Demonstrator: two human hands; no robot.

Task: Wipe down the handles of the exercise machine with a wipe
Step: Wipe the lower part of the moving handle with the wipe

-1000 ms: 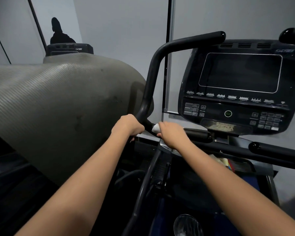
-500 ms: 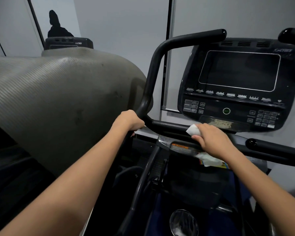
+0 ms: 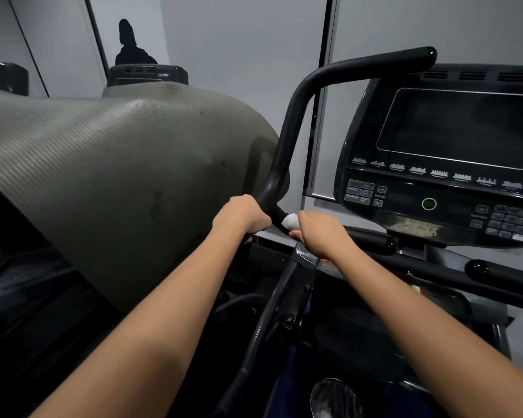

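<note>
Wipe (image 3: 290, 221) and handle meet low on the machine's left side in the head view: the white wad is wrapped around the black handlebar (image 3: 287, 146) just right of its lower bend, where the tube turns toward the console (image 3: 435, 164). The right hand (image 3: 320, 235) is curled over the bar with the wipe pinched between fingers and tube; only a small bunched end shows past the knuckles. The left hand (image 3: 243, 217) is closed around the same bar at the bend, just beside the wipe, holding nothing else and seemingly steadying.

Likely trouble comes from that closeness. A stroke leftward would run the wipe into the left hand, so the stretch under that palm may go uncleaned unless the grip is moved. The wipe is bunched small, and could roll up or slide out of the fingers on the round tube, dropping into the dark frame below. The tall upright part and the top crossbar look untouched by either hand, so much handle seems left. A grey ribbed mat (image 3: 118, 182) draped at the left edge crowds the bend and may snag an elbow.
</note>
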